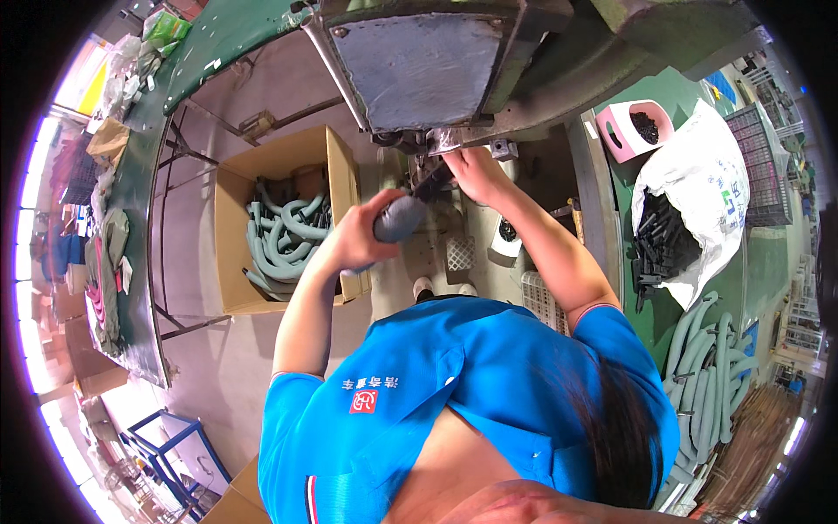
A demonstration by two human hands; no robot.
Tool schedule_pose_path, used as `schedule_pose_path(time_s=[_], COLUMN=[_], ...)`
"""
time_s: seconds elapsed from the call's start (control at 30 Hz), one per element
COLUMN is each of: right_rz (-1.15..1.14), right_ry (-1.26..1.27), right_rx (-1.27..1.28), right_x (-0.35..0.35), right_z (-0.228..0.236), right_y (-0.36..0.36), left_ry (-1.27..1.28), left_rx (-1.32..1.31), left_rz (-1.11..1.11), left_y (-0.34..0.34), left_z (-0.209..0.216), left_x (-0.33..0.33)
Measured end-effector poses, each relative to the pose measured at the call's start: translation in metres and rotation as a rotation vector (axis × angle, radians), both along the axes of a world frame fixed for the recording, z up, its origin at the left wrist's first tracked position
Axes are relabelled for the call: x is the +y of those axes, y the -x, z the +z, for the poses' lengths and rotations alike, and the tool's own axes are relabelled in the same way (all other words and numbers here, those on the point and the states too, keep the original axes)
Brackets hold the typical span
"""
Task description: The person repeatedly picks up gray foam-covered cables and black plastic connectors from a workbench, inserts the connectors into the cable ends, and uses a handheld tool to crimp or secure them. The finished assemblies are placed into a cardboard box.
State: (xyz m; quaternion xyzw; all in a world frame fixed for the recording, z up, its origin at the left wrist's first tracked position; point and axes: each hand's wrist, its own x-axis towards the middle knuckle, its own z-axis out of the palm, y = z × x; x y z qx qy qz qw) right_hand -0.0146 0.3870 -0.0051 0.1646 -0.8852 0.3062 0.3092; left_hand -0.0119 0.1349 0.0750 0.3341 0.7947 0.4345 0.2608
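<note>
My left hand (360,234) is closed around a curved grey foam-covered tube (400,220). A black end piece (431,184) of the tube points up toward the tooling under a large machine head (419,70). Close beside that end, my right hand (478,175) reaches up to the tooling. Its fingers are bent together at the metal, and their tips are partly hidden, so what they pinch does not show.
On the left, a cardboard box (232,253) holds several grey tubes (292,229). The green table (758,271) at right bears a white sack (717,179) of black parts (663,244), a pink box (609,138) and more grey tubes (705,375). A blue frame (164,445) stands lower left.
</note>
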Motion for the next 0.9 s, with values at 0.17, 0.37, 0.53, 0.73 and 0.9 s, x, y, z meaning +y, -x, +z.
schedule_pose_path(time_s=[0.17, 0.37, 0.53, 0.73, 0.9], right_rz=[-0.004, -0.154, -0.166, -0.064, -0.097], right_ry=[0.032, 0.16, 0.28, 0.142, 0.57], right_rx=[-0.047, -0.196, -0.121, -0.656, -0.502], right_x=[0.006, 0.003, -0.015, 0.0, -0.01], right_z=[0.007, 0.0, 0.012, -0.007, -0.006], right_y=[0.032, 0.049, 0.033, 0.033, 0.034], left_ry=[0.049, 0.078, 0.09, 0.019, -0.019], left_rx=[0.084, 0.083, -0.005, -0.215, -0.148], left_rz=[-0.008, -0.018, 0.0, -0.041, -0.084], left_y=[0.035, 0.046, 0.044, 0.05, 0.053], left_z=[0.012, 0.006, -0.011, -0.036, -0.036], left_x=[0.013, 0.015, 0.009, 0.008, 0.01])
